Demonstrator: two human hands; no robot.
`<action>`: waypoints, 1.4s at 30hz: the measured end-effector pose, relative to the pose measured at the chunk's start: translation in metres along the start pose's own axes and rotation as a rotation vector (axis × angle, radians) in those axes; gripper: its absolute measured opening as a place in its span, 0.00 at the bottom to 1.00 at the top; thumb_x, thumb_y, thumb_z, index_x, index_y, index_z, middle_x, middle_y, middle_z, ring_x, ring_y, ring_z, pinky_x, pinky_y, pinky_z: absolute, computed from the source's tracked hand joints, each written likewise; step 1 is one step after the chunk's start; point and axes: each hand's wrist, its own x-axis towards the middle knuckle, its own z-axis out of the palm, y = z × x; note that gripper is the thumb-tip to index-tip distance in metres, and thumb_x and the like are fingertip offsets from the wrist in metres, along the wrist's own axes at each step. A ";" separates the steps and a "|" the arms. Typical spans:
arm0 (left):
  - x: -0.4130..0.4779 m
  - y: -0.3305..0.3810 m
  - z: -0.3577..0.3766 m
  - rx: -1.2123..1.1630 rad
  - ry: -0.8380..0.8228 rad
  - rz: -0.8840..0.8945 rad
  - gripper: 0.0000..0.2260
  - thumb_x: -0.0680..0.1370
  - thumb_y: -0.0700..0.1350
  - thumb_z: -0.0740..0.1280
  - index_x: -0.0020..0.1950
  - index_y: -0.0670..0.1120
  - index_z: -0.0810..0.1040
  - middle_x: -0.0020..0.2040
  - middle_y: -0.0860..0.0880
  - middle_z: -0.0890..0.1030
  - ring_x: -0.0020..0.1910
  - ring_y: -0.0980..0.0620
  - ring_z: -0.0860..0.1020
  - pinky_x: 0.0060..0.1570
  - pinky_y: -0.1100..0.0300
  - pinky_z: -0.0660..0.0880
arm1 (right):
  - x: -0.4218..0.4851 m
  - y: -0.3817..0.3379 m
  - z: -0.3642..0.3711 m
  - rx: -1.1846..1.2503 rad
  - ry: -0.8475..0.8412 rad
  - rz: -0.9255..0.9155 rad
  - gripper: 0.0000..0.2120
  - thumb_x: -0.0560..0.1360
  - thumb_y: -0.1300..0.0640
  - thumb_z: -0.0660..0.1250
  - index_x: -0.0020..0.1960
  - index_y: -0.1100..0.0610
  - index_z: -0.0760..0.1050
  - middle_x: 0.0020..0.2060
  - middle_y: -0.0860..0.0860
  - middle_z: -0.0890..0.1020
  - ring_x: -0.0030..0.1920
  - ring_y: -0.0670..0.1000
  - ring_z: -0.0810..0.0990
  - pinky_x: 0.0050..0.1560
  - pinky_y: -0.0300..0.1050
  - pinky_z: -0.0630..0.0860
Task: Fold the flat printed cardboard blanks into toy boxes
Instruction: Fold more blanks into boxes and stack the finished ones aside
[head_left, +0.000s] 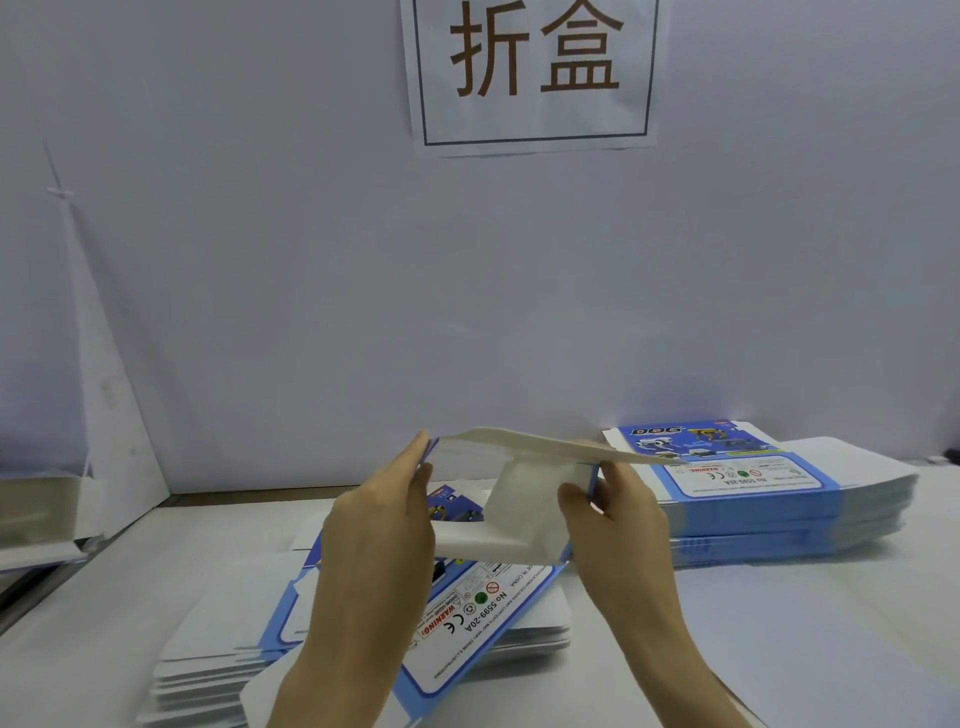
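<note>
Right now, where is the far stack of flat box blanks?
Head view: the far stack of blanks lies on the table's right side against the wall, just right of the right hand gripping the half-folded box, beyond the nearer stack.

The blank (519, 499) is thin cardboard. Its inner face is plain white and matt, and a printed blue edge shows at its sides. The near stack (483, 613) and far stack (753, 493) are the same card. Their blue-and-white printed faces are smooth with a faint sheen, and their cut edges are raw white. The table (779, 649) is white, smooth and matt. The wall (311, 312) is pale board, smooth and matt, with a soft glare low down. The sign (535, 78) is thin white paper with dark print, lying slightly uneven along its lower edge.
</note>
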 end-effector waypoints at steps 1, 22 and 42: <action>0.000 0.001 -0.001 -0.026 -0.017 0.004 0.20 0.80 0.49 0.56 0.68 0.42 0.74 0.41 0.48 0.79 0.32 0.57 0.74 0.28 0.71 0.68 | 0.000 -0.001 0.000 0.026 -0.018 0.014 0.13 0.77 0.65 0.63 0.45 0.45 0.73 0.43 0.44 0.80 0.41 0.42 0.78 0.30 0.29 0.73; 0.001 -0.016 -0.007 -0.078 -0.139 0.253 0.55 0.59 0.70 0.69 0.76 0.56 0.42 0.77 0.54 0.40 0.78 0.53 0.41 0.75 0.42 0.43 | 0.005 -0.023 -0.023 0.442 -0.219 0.274 0.09 0.76 0.59 0.67 0.42 0.65 0.79 0.32 0.62 0.84 0.29 0.55 0.84 0.26 0.39 0.78; 0.004 -0.018 -0.021 -0.209 -0.230 0.438 0.55 0.60 0.67 0.74 0.77 0.60 0.45 0.73 0.53 0.51 0.73 0.52 0.62 0.50 0.65 0.79 | 0.021 -0.008 -0.036 1.157 -0.264 0.684 0.29 0.61 0.54 0.77 0.60 0.60 0.78 0.51 0.58 0.84 0.43 0.55 0.85 0.32 0.39 0.79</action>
